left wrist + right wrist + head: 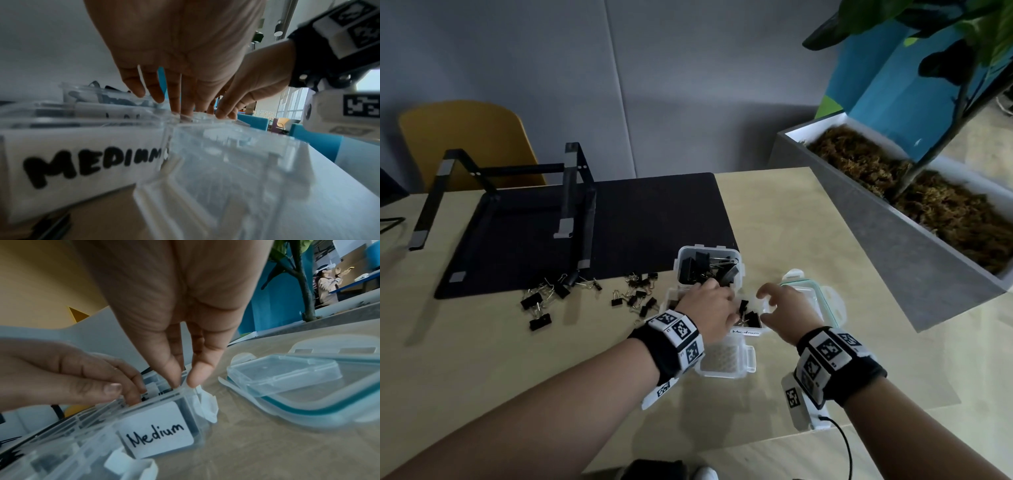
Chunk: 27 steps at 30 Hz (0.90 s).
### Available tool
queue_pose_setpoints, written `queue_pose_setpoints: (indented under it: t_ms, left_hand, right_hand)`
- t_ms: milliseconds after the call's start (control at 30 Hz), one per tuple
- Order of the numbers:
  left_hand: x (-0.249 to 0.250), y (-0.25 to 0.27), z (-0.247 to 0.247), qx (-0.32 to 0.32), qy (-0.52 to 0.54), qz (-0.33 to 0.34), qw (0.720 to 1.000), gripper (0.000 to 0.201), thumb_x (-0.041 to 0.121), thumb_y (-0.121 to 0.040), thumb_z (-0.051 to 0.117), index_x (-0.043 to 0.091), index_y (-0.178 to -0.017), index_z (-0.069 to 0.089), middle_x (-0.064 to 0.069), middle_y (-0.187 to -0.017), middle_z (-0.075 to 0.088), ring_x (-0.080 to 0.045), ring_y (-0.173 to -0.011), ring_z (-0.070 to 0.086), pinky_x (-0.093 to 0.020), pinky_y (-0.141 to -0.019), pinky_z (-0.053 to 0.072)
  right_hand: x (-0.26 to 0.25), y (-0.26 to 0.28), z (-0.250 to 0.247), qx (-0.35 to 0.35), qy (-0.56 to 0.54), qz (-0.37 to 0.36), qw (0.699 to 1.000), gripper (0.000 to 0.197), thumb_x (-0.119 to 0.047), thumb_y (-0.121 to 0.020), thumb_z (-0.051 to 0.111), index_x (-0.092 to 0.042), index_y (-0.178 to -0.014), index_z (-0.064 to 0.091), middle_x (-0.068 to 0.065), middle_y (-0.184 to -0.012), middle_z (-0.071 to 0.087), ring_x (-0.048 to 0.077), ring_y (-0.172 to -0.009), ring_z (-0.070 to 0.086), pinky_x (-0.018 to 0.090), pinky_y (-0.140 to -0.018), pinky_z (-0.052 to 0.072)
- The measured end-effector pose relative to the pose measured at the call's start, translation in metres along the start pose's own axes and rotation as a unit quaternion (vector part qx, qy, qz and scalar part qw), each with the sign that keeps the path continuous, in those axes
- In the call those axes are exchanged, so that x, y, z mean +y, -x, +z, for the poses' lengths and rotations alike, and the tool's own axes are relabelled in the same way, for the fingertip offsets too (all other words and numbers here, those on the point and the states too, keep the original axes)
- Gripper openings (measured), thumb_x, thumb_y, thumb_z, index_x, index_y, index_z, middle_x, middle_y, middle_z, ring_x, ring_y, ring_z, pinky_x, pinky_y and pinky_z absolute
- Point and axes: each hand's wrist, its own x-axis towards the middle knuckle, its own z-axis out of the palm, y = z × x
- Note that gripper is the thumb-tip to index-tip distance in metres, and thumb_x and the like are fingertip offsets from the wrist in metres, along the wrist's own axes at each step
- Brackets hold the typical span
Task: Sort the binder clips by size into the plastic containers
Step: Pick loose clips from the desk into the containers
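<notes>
The clear tub labelled "Medium" [158, 430] sits between my hands and holds black binder clips [748, 315]. My right hand [183, 382] pinches the tub's far right rim between thumb and forefinger. My left hand [174, 107] points its fingers down, tips touching the tub's top edge at the left; I see no clip in it. Behind stands a larger tub [683, 255] full of big clips. A smaller clear tub [726, 358] lies just in front. Loose clips [541, 301] and a second scatter of clips [637, 294] lie on the table to the left.
Two lids, a small clear lid [283, 374] on a teal-sealed lid [320, 407], lie right of the tubs. A black mat [654, 212] with a metal stand [571, 192] is at the back left. A long planter [893, 246] borders the table's right side.
</notes>
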Motion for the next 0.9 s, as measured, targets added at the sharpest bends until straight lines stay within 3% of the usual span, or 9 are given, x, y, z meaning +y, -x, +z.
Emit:
queue_pose_setpoints:
  t_ms: [133, 200, 300, 433, 567, 700, 900]
  left_hand:
    - [-0.005, 0.004, -0.006, -0.021, 0.024, 0.008, 0.999, 0.035, 0.027, -0.097, 0.038, 0.026, -0.124, 0.060, 0.010, -0.137, 0.046, -0.022, -0.120, 0.037, -0.038, -0.101, 0.035]
    - [-0.010, 0.011, -0.006, 0.003, 0.054, 0.000, 0.999, 0.036, 0.024, -0.095, 0.042, 0.025, -0.127, 0.058, 0.007, -0.135, 0.048, -0.021, -0.121, 0.038, -0.037, -0.103, 0.035]
    - [-0.023, 0.029, -0.009, 0.062, 0.120, -0.040, 0.990, 0.034, 0.025, -0.093, 0.048, 0.026, -0.126, 0.057, 0.006, -0.127, 0.051, -0.016, -0.121, 0.040, -0.033, -0.105, 0.034]
    - [-0.058, 0.064, -0.011, 0.085, 0.157, -0.123, 0.976, 0.031, 0.029, -0.090, 0.053, 0.026, -0.120, 0.059, 0.007, -0.124, 0.052, -0.014, -0.121, 0.040, -0.034, -0.108, 0.033]
    - [-0.102, 0.099, -0.011, 0.076, 0.175, -0.196, 0.962, 0.023, 0.024, -0.087, 0.055, 0.021, -0.109, 0.062, 0.004, -0.118, 0.052, -0.017, -0.117, 0.043, -0.030, -0.101, 0.037]
    - [-0.147, 0.122, -0.012, 0.085, 0.191, -0.258, 0.943, 0.010, 0.019, -0.084, 0.059, 0.020, -0.095, 0.058, 0.002, -0.115, 0.053, -0.019, -0.113, 0.047, -0.029, -0.095, 0.039]
    - [-0.204, 0.127, -0.014, 0.092, 0.184, -0.283, 0.937, 0.026, 0.009, -0.084, 0.054, 0.013, -0.109, 0.058, -0.006, -0.112, 0.054, -0.024, -0.105, 0.053, -0.032, -0.089, 0.044]
  right_hand:
    - [0.001, 0.000, 0.002, 0.002, 0.001, 0.004, 1.000, 0.035, -0.009, -0.082, 0.058, -0.019, -0.115, 0.055, 0.005, -0.105, 0.054, 0.018, -0.086, 0.049, 0.023, -0.072, 0.037]
    - [-0.003, 0.001, 0.003, 0.005, 0.008, 0.009, 1.000, 0.035, -0.011, -0.082, 0.057, -0.020, -0.116, 0.055, 0.004, -0.110, 0.052, 0.019, -0.086, 0.051, 0.024, -0.072, 0.039]
    - [-0.016, 0.004, 0.003, 0.023, 0.021, -0.004, 1.000, 0.034, -0.014, -0.084, 0.057, -0.019, -0.117, 0.055, 0.004, -0.115, 0.050, 0.020, -0.083, 0.052, 0.025, -0.072, 0.040]
    - [-0.051, 0.009, 0.004, 0.022, 0.009, -0.042, 0.999, 0.030, -0.016, -0.083, 0.058, -0.018, -0.113, 0.059, 0.004, -0.110, 0.056, 0.021, -0.085, 0.057, 0.027, -0.074, 0.044]
    - [-0.099, 0.010, 0.018, 0.007, 0.002, -0.095, 0.995, 0.023, -0.018, -0.084, 0.057, -0.017, -0.106, 0.063, 0.003, -0.104, 0.058, 0.020, -0.088, 0.058, 0.023, -0.071, 0.040]
    - [-0.145, 0.002, 0.042, -0.031, -0.019, -0.124, 0.992, 0.024, -0.015, -0.084, 0.058, -0.014, -0.107, 0.064, 0.002, -0.100, 0.055, 0.016, -0.088, 0.055, 0.023, -0.076, 0.042]
    - [-0.200, -0.020, 0.084, -0.065, -0.017, -0.128, 0.990, 0.025, -0.015, -0.083, 0.056, -0.015, -0.106, 0.065, 0.005, -0.111, 0.063, 0.021, -0.104, 0.059, 0.024, -0.083, 0.043]
